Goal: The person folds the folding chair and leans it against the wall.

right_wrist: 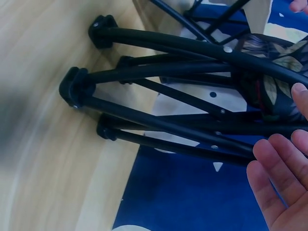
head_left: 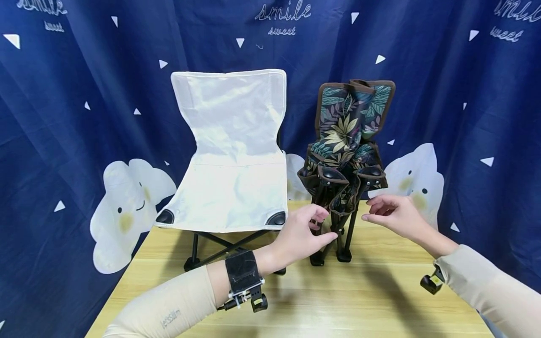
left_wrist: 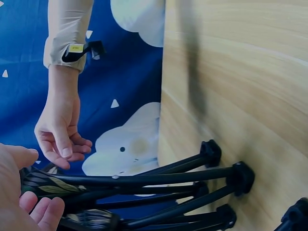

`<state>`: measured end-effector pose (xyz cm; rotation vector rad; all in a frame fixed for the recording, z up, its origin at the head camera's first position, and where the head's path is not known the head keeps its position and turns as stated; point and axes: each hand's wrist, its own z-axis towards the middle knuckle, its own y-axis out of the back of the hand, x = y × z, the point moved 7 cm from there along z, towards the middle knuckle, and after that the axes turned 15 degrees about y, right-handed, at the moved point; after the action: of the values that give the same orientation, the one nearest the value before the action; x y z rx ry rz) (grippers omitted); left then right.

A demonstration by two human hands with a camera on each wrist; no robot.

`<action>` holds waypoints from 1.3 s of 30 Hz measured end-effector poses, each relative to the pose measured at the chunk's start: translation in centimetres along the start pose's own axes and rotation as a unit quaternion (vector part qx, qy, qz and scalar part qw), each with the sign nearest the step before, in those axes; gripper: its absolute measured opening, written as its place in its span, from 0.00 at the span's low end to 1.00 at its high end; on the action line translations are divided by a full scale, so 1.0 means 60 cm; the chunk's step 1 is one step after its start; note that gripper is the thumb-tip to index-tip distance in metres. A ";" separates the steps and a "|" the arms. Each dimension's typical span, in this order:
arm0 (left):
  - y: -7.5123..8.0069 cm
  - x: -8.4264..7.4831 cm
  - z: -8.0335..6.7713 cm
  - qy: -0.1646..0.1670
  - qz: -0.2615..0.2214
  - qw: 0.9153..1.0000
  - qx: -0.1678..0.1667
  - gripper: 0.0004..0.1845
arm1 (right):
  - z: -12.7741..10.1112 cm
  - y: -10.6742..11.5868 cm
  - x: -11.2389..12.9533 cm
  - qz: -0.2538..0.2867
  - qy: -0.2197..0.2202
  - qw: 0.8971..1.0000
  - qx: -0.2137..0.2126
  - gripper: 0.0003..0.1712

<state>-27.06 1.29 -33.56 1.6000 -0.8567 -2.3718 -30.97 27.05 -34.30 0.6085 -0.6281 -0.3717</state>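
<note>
A folding chair with dark leaf-print fabric [head_left: 344,129] stands upright and folded together on the wooden table [head_left: 338,300]. Its black legs [right_wrist: 159,77] are bunched close, with their plastic feet on the tabletop. My left hand [head_left: 302,232] is just left of the legs, thumb and fingers spread apart with nothing between them. On the other side my right hand [head_left: 395,216] hovers beside the seat's corner, fingers loosely bent and holding nothing. The left wrist view shows both hands on either side of the chair, near its fabric.
Left of the folded chair stands an unfolded white chair [head_left: 236,188] with black corner caps and crossed legs; my left forearm passes in front of it. A blue curtain [head_left: 139,89] with clouds and triangles hangs behind the table.
</note>
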 end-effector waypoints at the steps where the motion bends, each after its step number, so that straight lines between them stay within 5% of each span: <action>1: -0.002 0.004 -0.001 0.004 0.002 1.000 0.001 0.21 | -0.002 -0.003 -0.001 0.000 -0.007 1.000 0.003 0.15; 30: -0.055 0.099 -0.022 0.049 -0.034 0.998 -0.008 0.19 | -0.055 -0.066 -0.035 0.013 -0.067 0.997 0.019 0.11; 39: -0.068 0.147 -0.025 0.103 -0.045 0.994 0.002 0.19 | -0.077 -0.082 -0.050 0.016 -0.105 0.994 0.019 0.13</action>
<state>-28.66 0.30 -43.23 1.8816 -0.7651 -2.2107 -30.94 26.66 -41.69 0.5988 -0.8458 -0.3977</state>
